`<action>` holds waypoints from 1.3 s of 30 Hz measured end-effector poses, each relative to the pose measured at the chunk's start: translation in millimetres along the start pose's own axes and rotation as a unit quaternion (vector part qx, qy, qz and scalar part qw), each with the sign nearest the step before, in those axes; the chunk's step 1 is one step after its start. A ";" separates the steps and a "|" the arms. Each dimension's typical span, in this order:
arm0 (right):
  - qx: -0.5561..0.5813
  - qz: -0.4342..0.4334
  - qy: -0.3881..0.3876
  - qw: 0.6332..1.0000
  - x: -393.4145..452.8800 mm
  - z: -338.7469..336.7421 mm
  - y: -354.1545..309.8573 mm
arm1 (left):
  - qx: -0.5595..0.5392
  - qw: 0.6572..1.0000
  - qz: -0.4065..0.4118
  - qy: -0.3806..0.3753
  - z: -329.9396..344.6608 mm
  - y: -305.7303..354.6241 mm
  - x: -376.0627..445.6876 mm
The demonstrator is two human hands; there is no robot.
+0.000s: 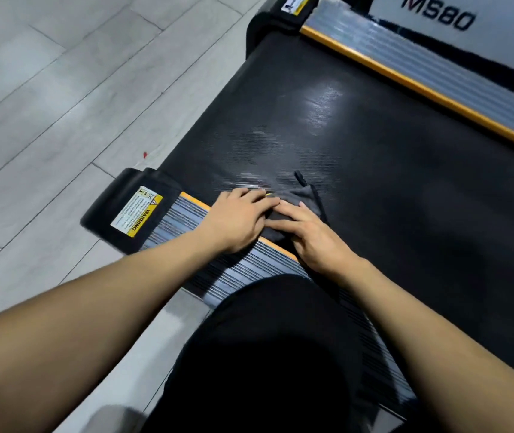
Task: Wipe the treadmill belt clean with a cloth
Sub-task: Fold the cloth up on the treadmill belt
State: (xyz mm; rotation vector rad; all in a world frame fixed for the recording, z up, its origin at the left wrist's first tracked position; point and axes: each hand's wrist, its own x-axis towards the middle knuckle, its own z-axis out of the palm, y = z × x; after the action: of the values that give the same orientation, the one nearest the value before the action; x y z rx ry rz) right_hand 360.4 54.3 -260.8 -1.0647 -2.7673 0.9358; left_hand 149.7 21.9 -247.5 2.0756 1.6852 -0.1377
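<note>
The black ribbed treadmill belt (358,145) runs diagonally across the view, with a shiny patch near its middle. A dark grey cloth (304,200) lies at the belt's near edge, partly over the orange-trimmed side rail (187,220). My left hand (238,218) lies flat with straight fingers, its fingertips on the cloth's left end. My right hand (313,235) presses flat on the cloth's right part. Most of the cloth is hidden under both hands.
A black end cap with a yellow warning label (137,210) sits left of my hands. The far side rail (430,76) with orange trim lies beyond the belt, beside a panel marked MS80 (439,12). Grey floor tiles (62,89) spread to the left. My dark-clothed knee (274,354) is below.
</note>
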 end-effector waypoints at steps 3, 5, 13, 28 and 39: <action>-0.013 0.033 -0.007 0.999 -30.5 -5.8 8.2 | 0.023 1.000 0.017 -0.013 2.2 33.5 6.7; -0.026 0.051 -0.013 0.998 -44.1 -8.5 11.0 | 0.025 0.999 0.022 -0.024 -2.4 49.9 16.7; -0.019 0.054 -0.028 0.998 -70.4 -42.2 21.9 | 0.061 0.996 0.059 -0.002 -1.2 84.0 29.6; 0.288 0.143 0.111 0.940 -29.9 -99.0 41.2 | -0.321 0.932 -0.067 0.153 -41.6 71.0 -5.1; 0.422 0.268 0.014 0.866 -26.1 -76.6 -36.6 | -0.549 0.779 -0.303 0.003 -53.2 44.2 -123.7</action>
State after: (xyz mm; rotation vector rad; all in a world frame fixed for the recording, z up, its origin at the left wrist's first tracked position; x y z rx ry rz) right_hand 376.4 56.8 -173.5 -1.5818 -1.6402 1.8913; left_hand 150.3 -74.2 -143.4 0.6461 1.7170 0.5385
